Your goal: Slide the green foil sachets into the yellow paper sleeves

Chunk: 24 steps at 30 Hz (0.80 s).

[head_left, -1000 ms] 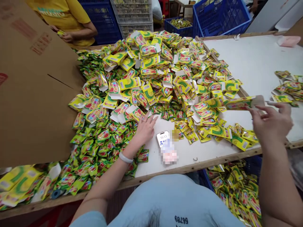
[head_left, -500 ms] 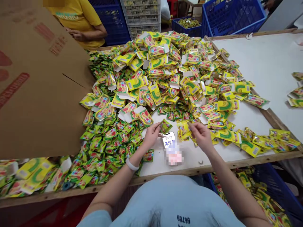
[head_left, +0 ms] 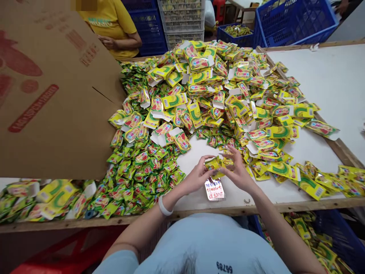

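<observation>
My left hand point(head_left: 196, 178) and my right hand point(head_left: 238, 172) meet over the near middle of the white table point(head_left: 327, 83). Between them they pinch a small yellow-green packet point(head_left: 216, 164), with a second piece pressed against it. A phone point(head_left: 214, 189) with a lit screen lies just below my hands. A big heap of yellow flat cartons point(head_left: 199, 82) spreads across the far half of the table. Small green sachets point(head_left: 139, 167) lie thick to the left of my left hand.
A large brown cardboard sheet point(head_left: 51, 99) leans over the table's left side. A person in a yellow shirt point(head_left: 114, 23) works at the far edge. Blue crates point(head_left: 293, 19) stand behind. A blue bin point(head_left: 327, 236) of packets sits under the table's right front.
My right hand came back from the far right, where it let go of a flat carton. Both hands picked up packets near the phone and brought them together. The view shifted left.
</observation>
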Each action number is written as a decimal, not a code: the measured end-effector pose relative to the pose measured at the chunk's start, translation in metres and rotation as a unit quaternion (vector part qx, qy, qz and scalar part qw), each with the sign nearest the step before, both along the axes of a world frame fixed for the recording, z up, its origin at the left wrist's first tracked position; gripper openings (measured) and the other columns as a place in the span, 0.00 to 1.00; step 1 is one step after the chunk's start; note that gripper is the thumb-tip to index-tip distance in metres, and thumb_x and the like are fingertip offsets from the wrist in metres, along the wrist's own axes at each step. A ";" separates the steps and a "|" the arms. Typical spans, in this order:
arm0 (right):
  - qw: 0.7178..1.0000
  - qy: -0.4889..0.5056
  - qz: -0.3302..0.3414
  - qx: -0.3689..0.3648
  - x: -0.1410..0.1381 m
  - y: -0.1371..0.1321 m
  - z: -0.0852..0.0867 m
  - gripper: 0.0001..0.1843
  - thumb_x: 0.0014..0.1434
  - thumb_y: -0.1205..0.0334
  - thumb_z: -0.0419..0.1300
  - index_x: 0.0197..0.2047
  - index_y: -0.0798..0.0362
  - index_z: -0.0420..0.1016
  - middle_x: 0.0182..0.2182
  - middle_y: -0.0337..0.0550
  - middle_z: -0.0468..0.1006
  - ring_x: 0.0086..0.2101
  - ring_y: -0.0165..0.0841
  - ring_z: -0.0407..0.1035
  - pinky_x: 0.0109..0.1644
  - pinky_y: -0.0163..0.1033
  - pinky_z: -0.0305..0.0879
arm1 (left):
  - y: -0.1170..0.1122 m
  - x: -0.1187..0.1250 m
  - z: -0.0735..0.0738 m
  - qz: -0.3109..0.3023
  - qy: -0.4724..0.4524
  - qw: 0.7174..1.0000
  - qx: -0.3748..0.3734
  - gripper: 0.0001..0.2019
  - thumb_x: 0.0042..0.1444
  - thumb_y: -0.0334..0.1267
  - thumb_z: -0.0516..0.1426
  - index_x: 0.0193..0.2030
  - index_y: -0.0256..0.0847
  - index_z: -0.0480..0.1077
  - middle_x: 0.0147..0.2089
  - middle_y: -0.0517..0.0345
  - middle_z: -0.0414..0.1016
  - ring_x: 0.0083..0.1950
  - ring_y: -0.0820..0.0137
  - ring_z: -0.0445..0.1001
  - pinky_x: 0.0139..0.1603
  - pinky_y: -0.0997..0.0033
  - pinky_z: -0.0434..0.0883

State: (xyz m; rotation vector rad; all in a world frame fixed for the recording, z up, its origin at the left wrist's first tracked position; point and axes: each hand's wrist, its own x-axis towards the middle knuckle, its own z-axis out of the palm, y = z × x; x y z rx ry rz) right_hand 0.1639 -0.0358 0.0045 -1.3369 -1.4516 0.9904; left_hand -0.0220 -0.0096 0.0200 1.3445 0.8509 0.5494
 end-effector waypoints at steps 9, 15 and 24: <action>0.941 -0.315 0.021 0.121 0.035 -0.023 -0.023 0.15 0.67 0.68 0.51 0.51 0.52 0.76 0.46 0.52 0.81 0.39 0.38 0.77 0.43 0.43 0.75 | 0.072 -0.046 0.034 0.271 0.482 0.796 0.247 0.34 0.61 0.58 0.51 0.59 0.27 0.59 0.49 0.28 0.74 0.49 0.44 0.76 0.48 0.49 0.71; 0.847 -0.517 0.093 0.077 0.042 -0.037 -0.039 0.16 0.63 0.76 0.51 0.49 0.54 0.75 0.53 0.57 0.76 0.42 0.40 0.75 0.43 0.44 0.74 | 0.121 -0.037 0.000 0.274 0.521 0.748 0.306 0.46 0.50 0.49 0.64 0.67 0.24 0.48 0.55 0.24 0.71 0.58 0.36 0.70 0.54 0.42 0.68; 0.908 -0.415 0.009 0.061 0.054 -0.028 -0.039 0.16 0.64 0.75 0.52 0.50 0.53 0.74 0.47 0.51 0.79 0.44 0.38 0.76 0.47 0.41 0.74 | 0.120 -0.012 -0.025 0.312 0.385 0.807 0.321 0.49 0.43 0.39 0.67 0.66 0.19 0.46 0.66 0.20 0.52 0.71 0.40 0.50 0.68 0.45 0.57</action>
